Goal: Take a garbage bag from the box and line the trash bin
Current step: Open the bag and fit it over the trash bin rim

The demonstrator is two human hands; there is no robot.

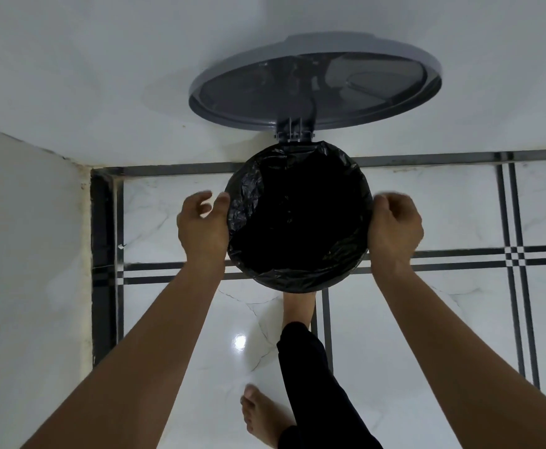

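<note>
Both hands at the rim of the lined trash bin.

Left hand (pixel 202 226), fingers spread loose, touches the garbage bag (pixel 297 215) at the left rim; right hand (pixel 394 230), curled, presses the right rim, grip unclear. The bin opens upward, lid (pixel 313 82) raised against the wall (pixel 103 76). A foot (pixel 299 307) stands at its base; open floor (pixel 443 205) lies rightward.

Floor (pixel 174 367): glossy white marble-look tiles with dark striped borders crossing in a grid. A bright light reflection (pixel 240 342) sits on it. White walls (pixel 103 76) meet at the floor's far-left corner; staining (pixel 85 254) marks the left skirting joint.
</note>
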